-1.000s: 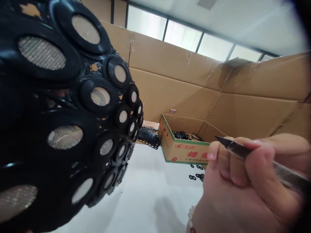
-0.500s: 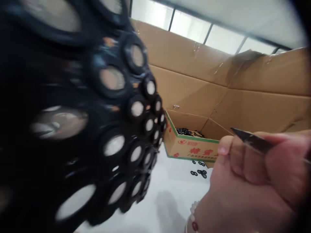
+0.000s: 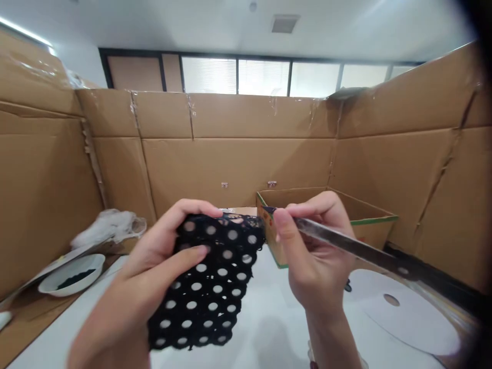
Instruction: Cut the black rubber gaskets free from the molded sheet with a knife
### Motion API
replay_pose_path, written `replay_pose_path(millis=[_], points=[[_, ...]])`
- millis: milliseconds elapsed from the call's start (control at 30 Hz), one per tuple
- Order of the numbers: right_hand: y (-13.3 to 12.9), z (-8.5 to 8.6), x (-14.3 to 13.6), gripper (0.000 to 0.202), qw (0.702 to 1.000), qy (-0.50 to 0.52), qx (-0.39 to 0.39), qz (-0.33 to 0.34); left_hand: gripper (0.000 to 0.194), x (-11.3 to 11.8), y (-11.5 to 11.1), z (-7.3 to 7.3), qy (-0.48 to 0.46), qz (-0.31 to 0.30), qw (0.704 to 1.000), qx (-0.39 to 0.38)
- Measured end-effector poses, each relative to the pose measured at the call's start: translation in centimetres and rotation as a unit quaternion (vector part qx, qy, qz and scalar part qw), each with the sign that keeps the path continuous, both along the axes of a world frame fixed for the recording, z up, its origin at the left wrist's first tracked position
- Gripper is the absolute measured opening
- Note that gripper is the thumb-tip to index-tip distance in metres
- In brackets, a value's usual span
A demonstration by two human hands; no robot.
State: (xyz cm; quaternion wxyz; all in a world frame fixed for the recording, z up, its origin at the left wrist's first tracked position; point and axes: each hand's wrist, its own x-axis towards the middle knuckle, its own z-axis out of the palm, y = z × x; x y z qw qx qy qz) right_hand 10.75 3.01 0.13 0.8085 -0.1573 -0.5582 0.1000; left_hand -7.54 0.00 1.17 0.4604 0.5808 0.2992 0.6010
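A black rubber sheet with rows of round holes hangs upright in front of me, its edges scalloped and ragged. My left hand pinches its upper left part between thumb and fingers. On the right, my right hand grips a knife far down its metal blade, near the tip. The knife's dark handle runs off toward the lower right. Its point is close to the sheet's upper right corner; whether they touch I cannot tell. Small black rings show partly behind my right wrist.
Behind the right hand stands an open cardboard box with green edging. A white disc with a central hole lies at right. A white bowl holding black pieces and crumpled clear plastic are at left. Cardboard walls surround the white tabletop.
The sheet was very close to the camera on the left; now it is farther away and lower. My right hand and the knife have moved left toward the sheet. The view has levelled.
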Motion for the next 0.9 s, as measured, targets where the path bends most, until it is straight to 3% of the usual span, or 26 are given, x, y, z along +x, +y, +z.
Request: replay_pose_path(millis=[67,100,200,300,400,567,733,900], points=[[0.4,0.0,-0.3,0.014,0.999,-0.025,-0.022,0.014,0.03,1.1,1.1,0.5,0.088,-0.011,0.996,0.007],[0.6,-0.1,-0.4,0.014,0.999,-0.035,-0.036,0.02,0.029,1.4,1.7,0.5,0.105,0.013,0.994,0.015],[1.0,0.0,-0.1,0.014,0.995,-0.042,-0.082,0.026,0.03,1.8,3.0,0.2,0.104,0.129,0.986,0.012],[1.3,0.2,0.2,0.008,0.993,-0.042,-0.1,0.04,0.029,1.8,3.9,-0.1,0.096,0.168,0.981,-0.029],[1.5,0.2,0.4,0.01,0.992,-0.052,-0.097,0.07,0.028,2.1,5.0,-0.1,0.06,0.12,0.988,-0.082],[1.6,-0.4,-0.1,0.019,0.988,-0.071,-0.06,0.12,0.03,3.0,6.1,0.4,-0.083,-0.064,0.991,-0.084],[1.4,-1.3,-0.7,0.028,0.988,-0.115,0.058,0.084,0.018,3.7,4.7,1.2,-0.188,-0.067,0.97,-0.14],[1.4,-0.8,-0.7,0.021,0.962,-0.238,0.124,-0.042,0.012,3.4,2.9,1.8,-0.205,-0.094,0.967,-0.12]])
